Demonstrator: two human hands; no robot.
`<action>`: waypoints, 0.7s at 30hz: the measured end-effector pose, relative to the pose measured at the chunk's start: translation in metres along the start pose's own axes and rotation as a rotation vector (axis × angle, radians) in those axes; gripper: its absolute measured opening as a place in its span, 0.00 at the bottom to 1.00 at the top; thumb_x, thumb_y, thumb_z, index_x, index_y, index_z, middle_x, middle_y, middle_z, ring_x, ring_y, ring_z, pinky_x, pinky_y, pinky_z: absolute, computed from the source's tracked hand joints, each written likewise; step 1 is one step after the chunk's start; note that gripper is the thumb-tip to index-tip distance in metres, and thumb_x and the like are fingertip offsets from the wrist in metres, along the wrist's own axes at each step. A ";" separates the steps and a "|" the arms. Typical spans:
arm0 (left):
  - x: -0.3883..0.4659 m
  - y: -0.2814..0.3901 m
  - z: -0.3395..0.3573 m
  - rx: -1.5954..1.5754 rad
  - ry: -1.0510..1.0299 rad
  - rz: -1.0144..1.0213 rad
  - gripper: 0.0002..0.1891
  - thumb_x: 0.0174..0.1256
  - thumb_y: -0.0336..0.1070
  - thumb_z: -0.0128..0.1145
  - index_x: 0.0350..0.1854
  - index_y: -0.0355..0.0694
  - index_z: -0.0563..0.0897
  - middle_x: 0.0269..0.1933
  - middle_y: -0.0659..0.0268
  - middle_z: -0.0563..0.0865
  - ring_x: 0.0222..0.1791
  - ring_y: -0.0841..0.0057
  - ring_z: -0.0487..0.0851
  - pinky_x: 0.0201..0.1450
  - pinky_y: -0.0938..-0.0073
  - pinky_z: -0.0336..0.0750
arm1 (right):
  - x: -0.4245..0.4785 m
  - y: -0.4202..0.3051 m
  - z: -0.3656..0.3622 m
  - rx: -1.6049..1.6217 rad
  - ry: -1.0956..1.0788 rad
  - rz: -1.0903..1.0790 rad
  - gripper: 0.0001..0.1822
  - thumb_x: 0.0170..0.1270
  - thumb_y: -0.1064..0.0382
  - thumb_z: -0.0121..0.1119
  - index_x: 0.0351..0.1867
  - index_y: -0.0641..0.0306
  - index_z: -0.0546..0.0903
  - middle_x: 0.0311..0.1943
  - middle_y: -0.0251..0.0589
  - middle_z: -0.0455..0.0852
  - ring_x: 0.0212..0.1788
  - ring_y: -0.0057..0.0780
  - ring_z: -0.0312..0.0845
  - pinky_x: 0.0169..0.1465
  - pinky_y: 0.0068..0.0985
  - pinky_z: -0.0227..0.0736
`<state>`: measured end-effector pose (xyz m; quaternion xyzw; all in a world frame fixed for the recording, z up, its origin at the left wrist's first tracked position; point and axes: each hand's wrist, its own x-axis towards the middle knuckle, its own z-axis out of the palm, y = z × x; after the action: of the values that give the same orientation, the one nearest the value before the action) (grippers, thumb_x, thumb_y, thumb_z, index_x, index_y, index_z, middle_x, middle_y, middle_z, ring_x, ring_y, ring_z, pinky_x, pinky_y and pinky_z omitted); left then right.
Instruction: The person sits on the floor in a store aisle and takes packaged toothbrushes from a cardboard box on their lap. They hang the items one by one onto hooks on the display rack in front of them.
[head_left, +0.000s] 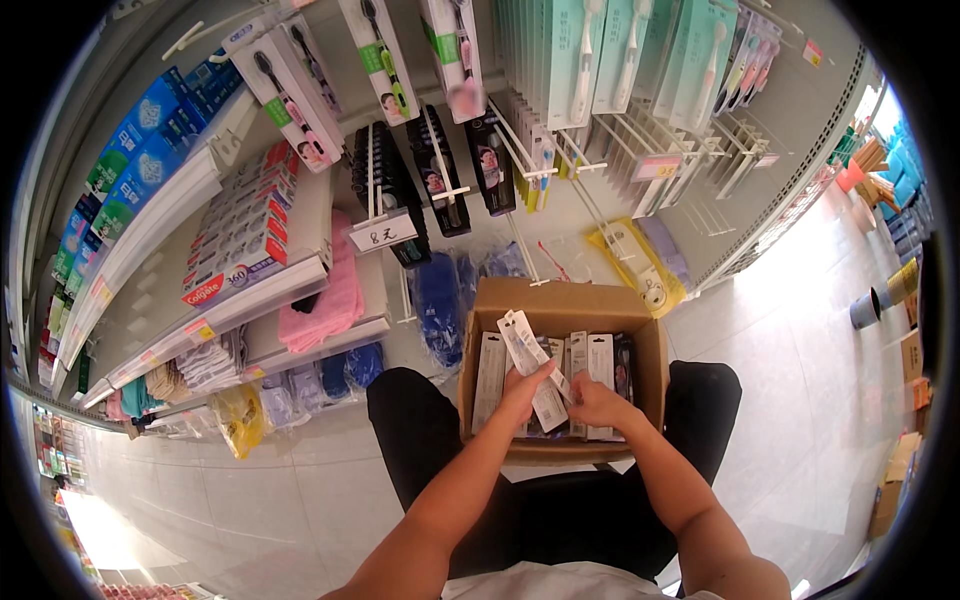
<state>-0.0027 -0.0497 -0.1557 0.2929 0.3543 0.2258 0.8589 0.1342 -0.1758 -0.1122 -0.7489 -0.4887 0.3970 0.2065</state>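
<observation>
An open cardboard box (562, 296) stands between my knees, with packaged toothbrushes (600, 360) upright inside it. My left hand (525, 390) grips a slim white toothbrush package (519, 337) that slants across the box opening. Under that hand, a second white package (550, 409) shows its printed back; whether it is also held is unclear. Over the right half of the box, my right hand (601, 401) has its fingers curled by the slanted package's lower end. Its fingertips are hidden, so its hold cannot be made out.
Ahead, toothbrush packs (574, 67) hang on pegboard hooks (450, 193) that jut toward me. Shelves at left carry Colgate boxes (244, 225) and pink cloths (330, 300). Wrapped blue slippers (439, 307) and a yellow bag (641, 262) lie beyond the box.
</observation>
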 end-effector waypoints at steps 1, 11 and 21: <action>0.000 0.000 0.000 -0.003 -0.007 0.009 0.19 0.60 0.33 0.67 0.51 0.36 0.76 0.48 0.63 0.83 0.48 0.73 0.81 0.50 0.70 0.75 | 0.001 0.001 0.001 0.020 0.022 0.020 0.21 0.52 0.62 0.62 0.46 0.67 0.69 0.37 0.57 0.83 0.40 0.51 0.81 0.44 0.36 0.75; -0.005 0.008 0.005 0.048 0.014 0.069 0.18 0.60 0.34 0.68 0.50 0.36 0.78 0.45 0.66 0.83 0.44 0.76 0.81 0.48 0.73 0.75 | 0.011 0.002 -0.004 0.403 -0.020 0.148 0.15 0.59 0.65 0.59 0.45 0.67 0.71 0.33 0.44 0.82 0.31 0.27 0.81 0.35 0.25 0.74; -0.008 0.009 0.005 0.024 0.033 0.101 0.20 0.60 0.29 0.67 0.53 0.34 0.78 0.49 0.63 0.84 0.48 0.74 0.82 0.50 0.73 0.76 | 0.009 -0.004 -0.007 0.684 -0.137 0.195 0.18 0.63 0.63 0.56 0.53 0.67 0.71 0.39 0.42 0.84 0.30 0.30 0.85 0.35 0.23 0.79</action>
<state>-0.0056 -0.0492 -0.1432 0.3169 0.3556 0.2693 0.8370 0.1392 -0.1652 -0.1085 -0.6514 -0.2666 0.6045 0.3731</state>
